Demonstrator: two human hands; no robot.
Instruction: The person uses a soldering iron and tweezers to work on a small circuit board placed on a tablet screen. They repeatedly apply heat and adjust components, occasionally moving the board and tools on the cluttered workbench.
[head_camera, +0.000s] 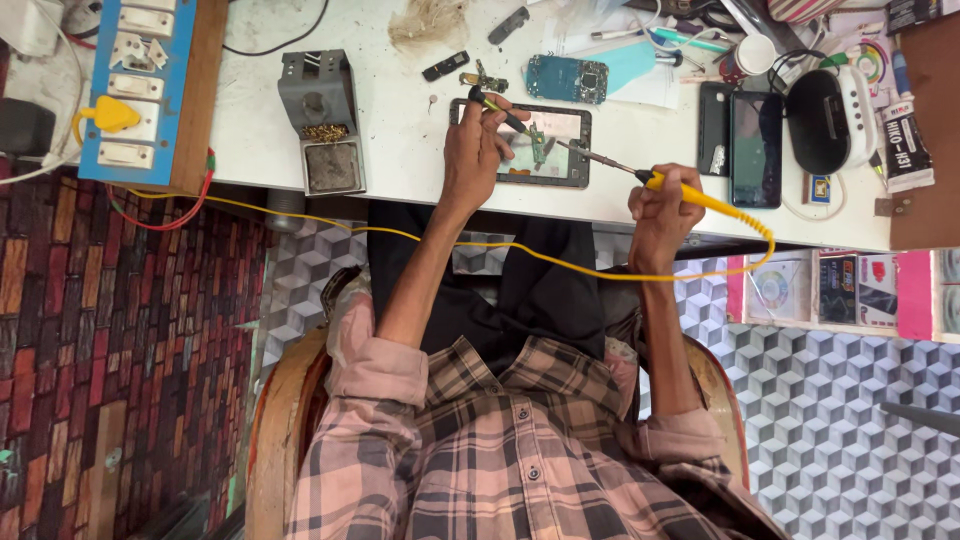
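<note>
Two hands up over the desk (400, 150) edge, plaid sleeves rolled back nearest me. Right hand (662, 205) is wrapped tight around the yellow handle of a soldering iron (690, 195); its grip is pressed together on the handle, metal tip reaching left toward a small green circuit board (538, 143). Yellow cord (560, 262) loops from the handle down across my lap and off to the left. Left hand (478, 150) sits just past that, its grip pinching tweezers (497, 110) with a black-and-yellow end, the point angled down at the same circuit board. The board lies on top of an open phone (522, 145), a dark frame flat on the desk right in front of me. Left of it, a grey metal iron stand (320, 120) with a brass wool pad. Right of it, two dark phones (742, 145) side by side, then a black-and-white round device (830, 118). Further back, a blue circuit board (567, 78) and loose small parts. Far left, a blue switchboard (140, 90) with a yellow plug (108, 116).
</note>
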